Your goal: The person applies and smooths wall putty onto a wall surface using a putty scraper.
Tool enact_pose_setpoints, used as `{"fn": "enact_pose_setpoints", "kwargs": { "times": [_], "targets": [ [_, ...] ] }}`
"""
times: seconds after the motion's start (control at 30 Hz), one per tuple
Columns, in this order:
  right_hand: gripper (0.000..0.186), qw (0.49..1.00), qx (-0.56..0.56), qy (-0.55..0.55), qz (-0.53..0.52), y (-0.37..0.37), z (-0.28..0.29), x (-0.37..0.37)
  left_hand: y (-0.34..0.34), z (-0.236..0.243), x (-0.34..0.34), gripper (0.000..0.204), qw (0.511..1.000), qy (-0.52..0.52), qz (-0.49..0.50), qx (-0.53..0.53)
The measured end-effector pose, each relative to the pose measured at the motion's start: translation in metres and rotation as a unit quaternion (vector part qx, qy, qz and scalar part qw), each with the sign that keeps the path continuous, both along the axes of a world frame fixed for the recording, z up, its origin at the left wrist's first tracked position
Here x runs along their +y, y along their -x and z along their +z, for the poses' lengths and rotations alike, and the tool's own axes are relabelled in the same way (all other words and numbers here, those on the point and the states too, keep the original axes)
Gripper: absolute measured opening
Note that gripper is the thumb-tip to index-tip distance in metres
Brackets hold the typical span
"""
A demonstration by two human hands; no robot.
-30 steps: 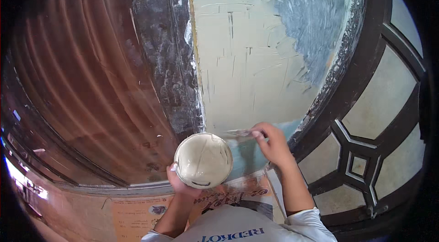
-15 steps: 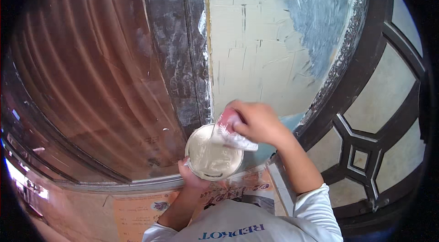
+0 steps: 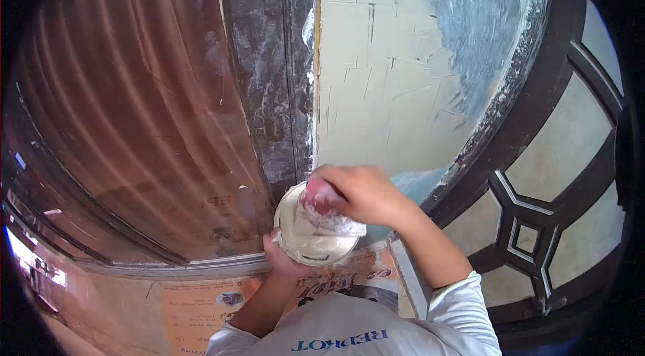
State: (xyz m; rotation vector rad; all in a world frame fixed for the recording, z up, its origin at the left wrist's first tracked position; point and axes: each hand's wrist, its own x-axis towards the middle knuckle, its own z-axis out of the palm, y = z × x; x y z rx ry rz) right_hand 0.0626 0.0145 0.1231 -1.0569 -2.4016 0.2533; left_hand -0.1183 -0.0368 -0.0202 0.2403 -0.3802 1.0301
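Left hand (image 3: 287, 265): grip wrapped on the lower left side of the tub (image 3: 277, 221), thumb up by the rim. Right hand (image 3: 363, 194): grip pinching the scraper (image 3: 336, 223), fingers partly hidden, blade over the tub mouth. Can't tell if the blade touches the far rim or just overlaps it.

Tub sits in front of the torso, near the panel's (image 3: 363, 100) lower left corner. Likely held there to keep the cream paste (image 3: 312, 243) within a short reach and catch drips; the low left hold leaves the mouth free for the blade.

Edges: dark wood strip (image 3: 262, 73) bounds the panel left, dark door frame (image 3: 500, 114) right. Tightest side looks like the shirt (image 3: 376, 329), just below the tub. Open room is up along the panel; the right forearm has some slack before the frame.
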Motion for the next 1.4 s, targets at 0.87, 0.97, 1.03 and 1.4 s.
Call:
{"fn": "enact_pose_setpoints", "kwargs": {
  "times": [0.87,0.97,1.03,1.4],
  "targets": [
    [0.023,0.988,-0.101,0.043,0.106,-0.012,0.022,0.009,-0.005,-0.001,0.015,0.073,0.945,0.114,0.188,0.242],
    [0.018,0.997,-0.061,-0.028,0.037,-0.018,0.033,0.014,-0.004,0.001,0.012,0.072,0.940,0.115,0.191,0.258],
    [0.018,0.997,-0.055,-0.035,0.034,-0.016,0.038,0.009,0.000,-0.003,0.011,0.071,0.950,0.097,0.175,0.238],
    [0.024,0.996,-0.006,0.038,0.076,0.006,0.012,0.004,0.006,-0.013,0.007,0.071,0.984,0.022,0.132,0.119]
  ]
}}
